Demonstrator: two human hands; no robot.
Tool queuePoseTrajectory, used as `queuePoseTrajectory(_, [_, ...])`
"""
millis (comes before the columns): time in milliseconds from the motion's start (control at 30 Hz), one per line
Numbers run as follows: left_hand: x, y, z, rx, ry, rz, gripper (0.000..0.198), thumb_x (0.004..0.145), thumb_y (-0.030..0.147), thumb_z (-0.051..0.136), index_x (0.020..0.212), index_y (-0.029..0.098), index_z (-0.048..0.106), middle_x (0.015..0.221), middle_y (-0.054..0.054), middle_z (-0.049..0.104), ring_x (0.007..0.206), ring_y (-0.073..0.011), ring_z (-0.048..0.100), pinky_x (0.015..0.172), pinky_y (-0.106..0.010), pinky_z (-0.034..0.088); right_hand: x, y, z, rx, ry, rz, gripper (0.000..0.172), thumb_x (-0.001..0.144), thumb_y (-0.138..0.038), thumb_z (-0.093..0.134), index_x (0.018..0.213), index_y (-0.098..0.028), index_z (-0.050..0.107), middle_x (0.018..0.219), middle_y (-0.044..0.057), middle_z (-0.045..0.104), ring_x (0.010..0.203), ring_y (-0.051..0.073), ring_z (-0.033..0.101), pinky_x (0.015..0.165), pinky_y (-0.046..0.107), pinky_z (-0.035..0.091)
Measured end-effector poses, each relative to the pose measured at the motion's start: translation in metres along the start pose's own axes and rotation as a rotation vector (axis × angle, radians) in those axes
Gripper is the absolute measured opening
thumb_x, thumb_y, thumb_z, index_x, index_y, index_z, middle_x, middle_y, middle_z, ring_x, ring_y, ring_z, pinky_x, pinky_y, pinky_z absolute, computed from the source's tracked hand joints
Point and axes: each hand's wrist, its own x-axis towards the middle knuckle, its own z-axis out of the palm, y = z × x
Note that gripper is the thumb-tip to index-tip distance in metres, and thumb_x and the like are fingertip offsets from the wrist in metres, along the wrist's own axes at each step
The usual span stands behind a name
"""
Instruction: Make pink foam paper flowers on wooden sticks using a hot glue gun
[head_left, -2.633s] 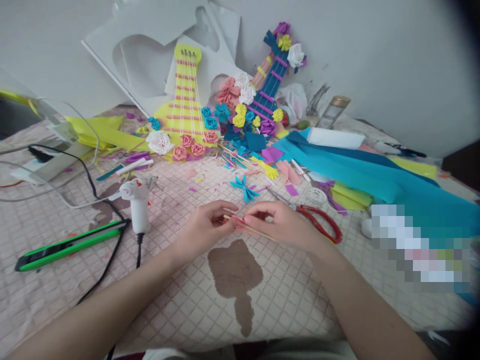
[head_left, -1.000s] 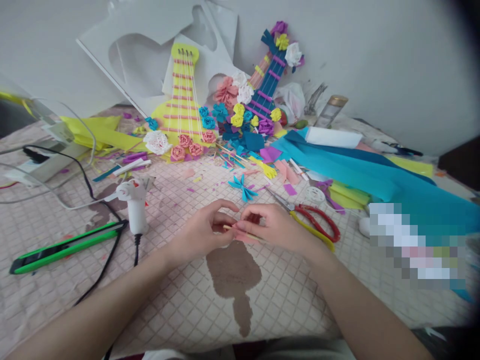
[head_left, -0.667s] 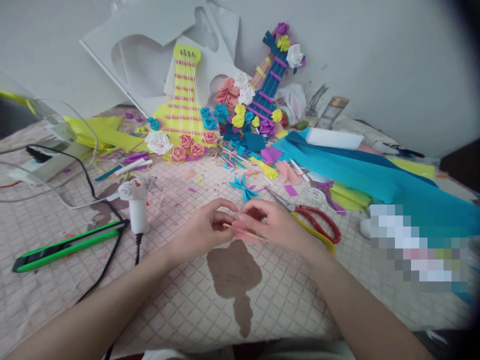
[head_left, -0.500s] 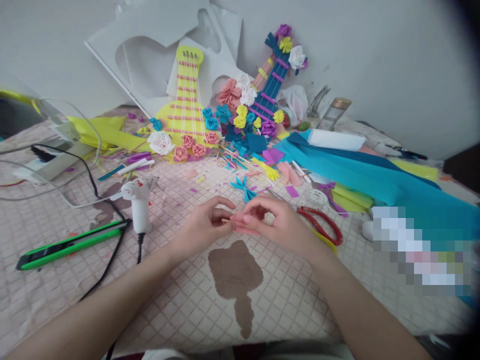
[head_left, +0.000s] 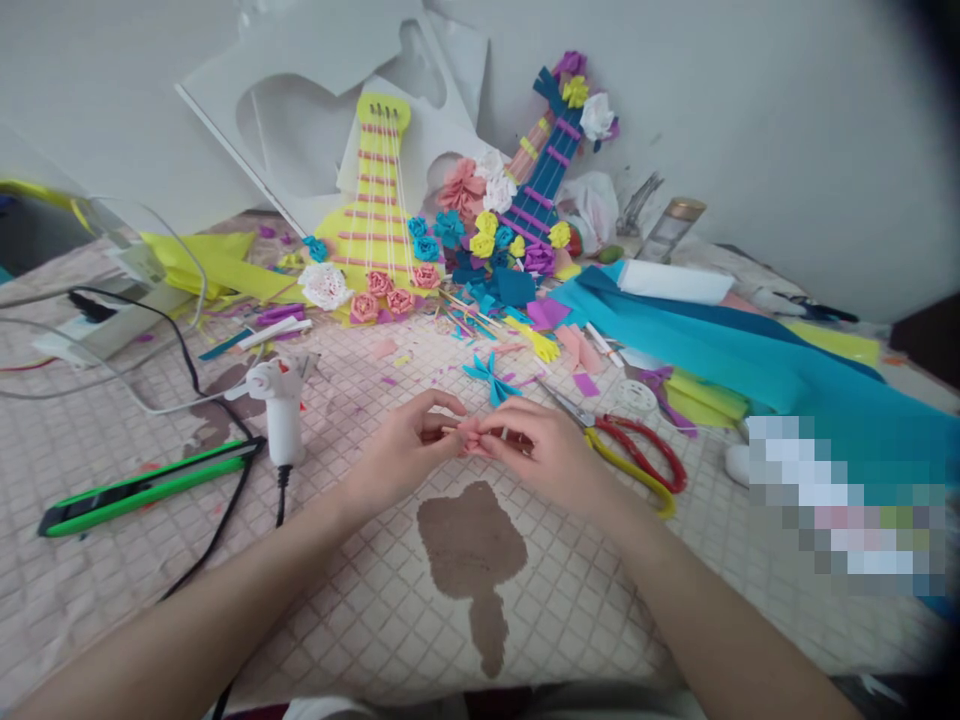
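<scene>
Between the fingertips of both hands is a small piece of pink crepe paper [head_left: 472, 440], pinched and gathered. My left hand [head_left: 409, 440] closes on its left side, where a thin stick showed earlier; now the fingers mostly cover it. From the right, my right hand [head_left: 544, 445] pinches the same paper with thumb and fingers. Just beyond the hands lies a blue paper shape with pointed strips [head_left: 491, 378]. Scissors with red and yellow handles [head_left: 637, 450] rest right beside my right hand.
To the left stand a white glue gun [head_left: 283, 410] and a green utility knife [head_left: 150, 487]. Behind are a yellow paper guitar [head_left: 375, 220] and a blue one [head_left: 544, 180], both with paper flowers. Blue crepe paper [head_left: 690, 325] spreads right. A black cable [head_left: 217, 540] crosses the left side.
My right fingers have drawn in closer to the left ones, and the pink paper looks more bunched. More of the scissors shows beside my right hand.
</scene>
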Motion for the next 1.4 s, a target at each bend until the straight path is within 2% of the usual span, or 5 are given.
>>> queuePoseTrajectory(433, [-0.001, 0.0, -0.001, 0.405, 0.006, 0.14, 0.023, 0.086, 0.034, 0.047, 0.099, 0.017, 0.054, 0.072, -0.002, 0.067, 0.063, -0.0142, 0.063, 0.059, -0.025, 0.048, 0.004, 0.0, -0.001, -0.028, -0.001, 0.05, 0.016, 0.083, -0.017, 0.051, 0.081, -0.018, 0.067, 0.081, 0.003, 0.063, 0.074, 0.012, 0.058, 0.067, 0.025, 0.043])
queuePoseTrajectory(800, [-0.055, 0.041, -0.01, 1.018, 0.399, 0.369, 0.017, 0.088, 0.032, 0.041, 0.088, 0.019, 0.051, 0.069, 0.0, 0.057, 0.062, -0.0138, 0.054, 0.06, -0.025, 0.042, 0.004, 0.013, 0.003, -0.036, 0.021, 0.005, 0.019, 0.085, -0.026, 0.051, 0.083, -0.018, 0.068, 0.081, 0.005, 0.065, 0.071, 0.015, 0.058, 0.065, 0.028, 0.044])
queuePoseTrajectory(967, [-0.093, 0.022, -0.055, 1.031, 0.983, 0.228, 0.026, 0.078, 0.037, 0.053, 0.093, 0.018, 0.047, 0.086, -0.005, 0.058, 0.072, -0.0182, 0.056, 0.067, -0.03, 0.045, 0.005, 0.018, -0.001, -0.01, 0.118, 0.034, 0.019, 0.083, -0.027, 0.051, 0.08, -0.018, 0.067, 0.081, 0.006, 0.067, 0.07, 0.016, 0.058, 0.067, 0.03, 0.044])
queuePoseTrajectory(1167, [-0.067, 0.012, -0.1, 1.233, 0.738, -0.043, 0.036, 0.076, 0.045, 0.051, 0.092, 0.013, 0.056, 0.103, -0.016, 0.063, 0.102, -0.0305, 0.056, 0.091, -0.039, 0.038, 0.004, 0.012, -0.006, 0.02, 0.139, 0.073, 0.02, 0.082, -0.028, 0.05, 0.084, -0.016, 0.067, 0.083, 0.006, 0.069, 0.073, 0.017, 0.059, 0.068, 0.03, 0.044])
queuePoseTrajectory(1400, [-0.043, 0.004, -0.103, 1.222, 0.722, -0.092, 0.03, 0.077, 0.039, 0.046, 0.055, 0.019, 0.044, 0.065, -0.013, 0.061, 0.08, -0.0317, 0.061, 0.072, -0.039, 0.044, 0.004, 0.011, -0.012, 0.071, 0.178, 0.096, 0.02, 0.081, -0.029, 0.05, 0.082, -0.016, 0.066, 0.083, 0.006, 0.068, 0.068, 0.016, 0.057, 0.067, 0.03, 0.044])
